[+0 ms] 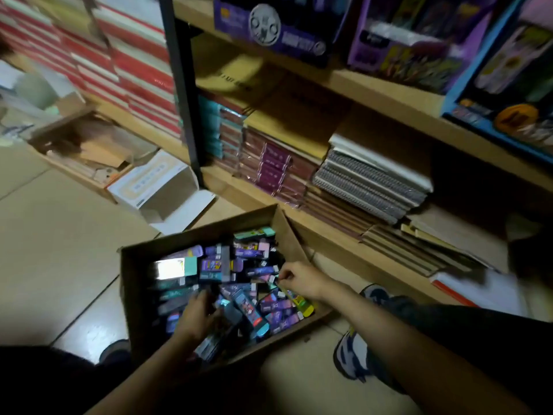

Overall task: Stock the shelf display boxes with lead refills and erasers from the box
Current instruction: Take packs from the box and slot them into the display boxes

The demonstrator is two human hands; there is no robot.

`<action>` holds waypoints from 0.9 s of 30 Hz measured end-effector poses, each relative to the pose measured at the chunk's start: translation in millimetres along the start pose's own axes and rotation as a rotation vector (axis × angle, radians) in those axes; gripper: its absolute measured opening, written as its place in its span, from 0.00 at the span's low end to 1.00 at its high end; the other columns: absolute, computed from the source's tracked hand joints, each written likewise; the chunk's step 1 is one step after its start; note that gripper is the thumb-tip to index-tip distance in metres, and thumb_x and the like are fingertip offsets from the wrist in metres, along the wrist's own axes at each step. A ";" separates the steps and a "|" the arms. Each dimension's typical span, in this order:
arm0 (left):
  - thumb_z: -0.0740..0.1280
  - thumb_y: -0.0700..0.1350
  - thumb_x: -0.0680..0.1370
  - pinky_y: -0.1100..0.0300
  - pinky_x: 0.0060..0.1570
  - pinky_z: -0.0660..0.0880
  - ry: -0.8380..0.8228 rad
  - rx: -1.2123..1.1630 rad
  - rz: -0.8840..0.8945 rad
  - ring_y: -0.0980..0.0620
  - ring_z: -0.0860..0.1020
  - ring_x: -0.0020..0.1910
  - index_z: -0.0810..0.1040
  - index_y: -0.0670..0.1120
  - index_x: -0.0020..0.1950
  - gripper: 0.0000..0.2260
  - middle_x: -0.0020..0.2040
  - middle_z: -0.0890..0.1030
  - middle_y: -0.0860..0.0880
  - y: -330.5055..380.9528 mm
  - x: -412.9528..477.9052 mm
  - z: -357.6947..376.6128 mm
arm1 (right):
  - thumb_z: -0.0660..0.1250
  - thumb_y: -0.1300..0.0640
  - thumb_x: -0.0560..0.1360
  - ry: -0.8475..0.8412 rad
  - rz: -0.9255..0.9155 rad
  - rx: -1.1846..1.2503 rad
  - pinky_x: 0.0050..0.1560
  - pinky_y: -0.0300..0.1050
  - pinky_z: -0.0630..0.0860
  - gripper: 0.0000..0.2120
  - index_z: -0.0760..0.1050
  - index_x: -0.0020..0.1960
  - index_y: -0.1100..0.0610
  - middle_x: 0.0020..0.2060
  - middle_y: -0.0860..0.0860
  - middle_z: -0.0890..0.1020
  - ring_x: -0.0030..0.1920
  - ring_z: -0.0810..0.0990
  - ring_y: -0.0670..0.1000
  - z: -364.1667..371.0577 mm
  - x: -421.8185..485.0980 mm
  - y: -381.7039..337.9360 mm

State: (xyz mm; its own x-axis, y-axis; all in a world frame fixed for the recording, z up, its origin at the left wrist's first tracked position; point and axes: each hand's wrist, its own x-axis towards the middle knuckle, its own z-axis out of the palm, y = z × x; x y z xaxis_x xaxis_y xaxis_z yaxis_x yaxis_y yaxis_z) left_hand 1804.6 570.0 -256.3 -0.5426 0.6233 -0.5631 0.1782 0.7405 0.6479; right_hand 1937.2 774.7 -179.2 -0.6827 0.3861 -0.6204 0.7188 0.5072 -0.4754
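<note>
A cardboard box [131, 283] sits open on the tiled floor [59, 250], just in front of the bottom shelf [329, 244]. It is filled with a loose jumble of small packs [248, 307], mostly purple, teal and dark, lying at all angles. Whether a given one holds leads or erasers is too small to read.

Both arms reach down into the box. The left grip [197, 314] is low in the near left part, fingers pointing away and lying on the heap. It is blurred, so it cannot be told whether it is grasping anything. The right grip [297, 280] is at the box's right wall, thumb and forefinger curled together and pinching a small teal pack [273, 283] just above the others.

An opened white carton [155, 187] lies on the floor beyond the box, near the shelf's dark post. Stacked spiral notebooks [368, 181] rest on the bottom shelf, and purple boxes [269, 22] stand on the shelf above. A shoe [351, 357] is planted on the floor right of the box.
</note>
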 end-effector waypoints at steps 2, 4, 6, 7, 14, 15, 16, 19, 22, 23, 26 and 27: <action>0.71 0.43 0.74 0.52 0.57 0.72 -0.037 0.115 0.007 0.42 0.75 0.58 0.72 0.40 0.63 0.20 0.60 0.74 0.38 -19.8 -0.8 12.3 | 0.63 0.59 0.77 0.006 0.079 -0.025 0.42 0.44 0.72 0.12 0.73 0.59 0.62 0.56 0.62 0.77 0.49 0.76 0.55 27.0 15.2 15.4; 0.70 0.52 0.74 0.55 0.55 0.70 -0.024 0.269 0.024 0.45 0.73 0.59 0.72 0.44 0.62 0.20 0.61 0.73 0.43 -32.3 -0.9 21.5 | 0.64 0.58 0.77 0.026 0.137 -0.115 0.55 0.46 0.73 0.17 0.70 0.64 0.60 0.62 0.61 0.72 0.58 0.74 0.58 46.7 27.8 31.5; 0.68 0.56 0.74 0.54 0.57 0.69 -0.009 0.386 0.038 0.46 0.70 0.62 0.69 0.47 0.64 0.23 0.65 0.70 0.46 -39.1 1.1 29.0 | 0.64 0.56 0.77 0.022 0.221 -0.132 0.65 0.48 0.68 0.25 0.62 0.71 0.58 0.68 0.61 0.65 0.67 0.67 0.60 61.1 35.5 43.2; 0.67 0.57 0.74 0.54 0.58 0.68 -0.004 0.418 0.049 0.46 0.69 0.64 0.67 0.47 0.67 0.25 0.67 0.69 0.46 -41.8 3.1 32.1 | 0.64 0.55 0.77 -0.004 0.269 -0.116 0.68 0.48 0.64 0.30 0.56 0.75 0.58 0.72 0.60 0.60 0.71 0.62 0.60 67.2 38.9 46.6; 0.62 0.60 0.76 0.56 0.64 0.61 0.013 0.554 0.170 0.49 0.62 0.71 0.62 0.50 0.74 0.29 0.72 0.64 0.49 -45.1 7.0 57.2 | 0.64 0.47 0.77 -0.086 0.343 -0.111 0.72 0.52 0.57 0.41 0.42 0.77 0.57 0.76 0.57 0.43 0.75 0.51 0.61 94.7 48.2 46.1; 0.63 0.58 0.76 0.56 0.60 0.63 0.023 0.540 0.168 0.48 0.66 0.68 0.63 0.50 0.72 0.27 0.70 0.67 0.49 -44.7 8.1 57.9 | 0.64 0.49 0.77 -0.028 0.314 -0.164 0.69 0.51 0.62 0.36 0.48 0.76 0.58 0.75 0.58 0.49 0.73 0.57 0.61 96.8 47.3 46.3; 0.65 0.57 0.75 0.55 0.56 0.66 0.030 0.492 0.156 0.47 0.69 0.64 0.65 0.49 0.70 0.26 0.66 0.70 0.48 -43.8 9.7 57.6 | 0.63 0.50 0.77 0.035 0.286 -0.209 0.66 0.51 0.66 0.31 0.55 0.73 0.60 0.73 0.59 0.55 0.69 0.63 0.61 97.4 46.5 46.6; 0.70 0.51 0.73 0.53 0.55 0.70 0.009 0.291 0.073 0.44 0.73 0.59 0.68 0.46 0.66 0.24 0.61 0.73 0.45 -42.7 15.6 55.2 | 0.64 0.50 0.77 0.065 0.226 -0.285 0.62 0.49 0.68 0.22 0.64 0.65 0.59 0.67 0.57 0.67 0.64 0.68 0.60 90.5 48.5 49.6; 0.71 0.52 0.73 0.54 0.54 0.70 -0.059 0.313 0.025 0.44 0.74 0.59 0.68 0.45 0.65 0.25 0.61 0.75 0.44 -42.8 19.6 55.8 | 0.67 0.48 0.75 -0.053 0.138 -0.309 0.59 0.47 0.67 0.22 0.67 0.63 0.57 0.63 0.55 0.72 0.62 0.69 0.58 76.9 51.8 59.1; 0.72 0.51 0.72 0.55 0.54 0.70 -0.092 0.298 0.008 0.44 0.74 0.59 0.69 0.45 0.64 0.24 0.61 0.75 0.44 -43.9 20.4 56.5 | 0.68 0.48 0.74 -0.094 0.114 -0.288 0.58 0.46 0.67 0.22 0.68 0.62 0.57 0.63 0.55 0.73 0.61 0.69 0.57 72.5 52.4 62.2; 0.72 0.47 0.73 0.55 0.55 0.72 -0.204 0.129 -0.081 0.44 0.77 0.56 0.73 0.41 0.61 0.20 0.57 0.78 0.42 -47.6 20.9 58.6 | 0.69 0.48 0.74 -0.233 0.068 -0.306 0.60 0.45 0.66 0.22 0.70 0.63 0.55 0.63 0.54 0.73 0.63 0.68 0.55 64.3 54.6 64.4; 0.71 0.47 0.74 0.55 0.52 0.73 -0.220 0.112 -0.085 0.43 0.77 0.54 0.75 0.41 0.58 0.17 0.54 0.78 0.43 -48.8 20.0 58.6 | 0.68 0.47 0.74 -0.282 0.056 -0.349 0.60 0.46 0.64 0.22 0.70 0.63 0.55 0.63 0.54 0.73 0.63 0.69 0.55 63.4 56.0 62.6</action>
State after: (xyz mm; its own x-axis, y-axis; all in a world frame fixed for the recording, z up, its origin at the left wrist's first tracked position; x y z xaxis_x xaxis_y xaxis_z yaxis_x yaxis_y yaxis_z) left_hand 1833.2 561.1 -329.2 -0.3699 0.5882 -0.7192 0.2358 0.8082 0.5397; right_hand 1952.2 779.2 -283.3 -0.5469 0.2201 -0.8077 0.6333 0.7398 -0.2272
